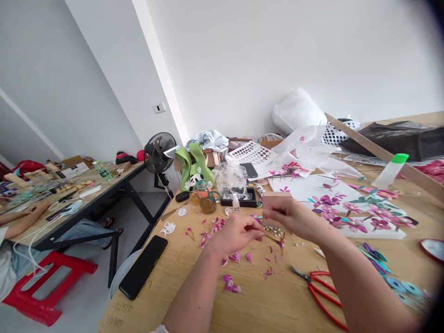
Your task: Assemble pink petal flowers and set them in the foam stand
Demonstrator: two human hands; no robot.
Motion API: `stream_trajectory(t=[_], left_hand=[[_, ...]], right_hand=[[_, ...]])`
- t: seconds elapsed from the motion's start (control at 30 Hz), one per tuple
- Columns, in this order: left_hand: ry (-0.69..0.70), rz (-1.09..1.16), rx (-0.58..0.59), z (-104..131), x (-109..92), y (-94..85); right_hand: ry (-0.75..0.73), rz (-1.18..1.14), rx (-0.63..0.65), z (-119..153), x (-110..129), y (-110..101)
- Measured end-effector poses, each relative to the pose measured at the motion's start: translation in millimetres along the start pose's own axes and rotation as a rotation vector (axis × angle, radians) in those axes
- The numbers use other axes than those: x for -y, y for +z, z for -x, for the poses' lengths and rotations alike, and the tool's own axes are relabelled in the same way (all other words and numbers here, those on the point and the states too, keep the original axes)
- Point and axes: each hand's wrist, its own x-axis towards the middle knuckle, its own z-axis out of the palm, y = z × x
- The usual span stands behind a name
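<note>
My left hand (237,235) is closed, thumb and fingers pressed together on a thin brown stem with a small pink flower piece (281,243) at its end. Just to the right and slightly higher, my right hand (293,217) is closed in a pinch near the left fingertips; what lies in the pinch is too small to make out. Below both hands, loose pink petals (231,284) are scattered over the wooden table (194,296). Small pearl-like beads (274,230) lie behind the fingers, partly hidden. Red-handled pliers (321,289) rest beneath my right forearm.
A black phone (144,267) lies at the left edge. Behind the hands stand a tea jar (207,203), a small bottle (236,203) and a black tray (248,203). Pink flower sprays (350,215) lie on white foam at right. Another person's arm (29,216) rests on the neighbouring table.
</note>
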Motion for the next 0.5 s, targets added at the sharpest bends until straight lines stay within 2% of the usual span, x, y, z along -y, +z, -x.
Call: stream_trajectory(t=[0.1, 0.33, 0.5], left_hand=[[-0.054, 0.267, -0.078, -2, 1, 1.5], [0.02, 0.635, -0.528, -18, 8, 4.3], [-0.065, 0.798, -0.679, -21, 10, 2.8]], right_hand=[[0.024, -0.142, 0.01, -2, 0, -2], [0.058, -0.327, 0.009, -8, -1, 15], [0.069, -0.329, 0.117, -11, 4, 31]])
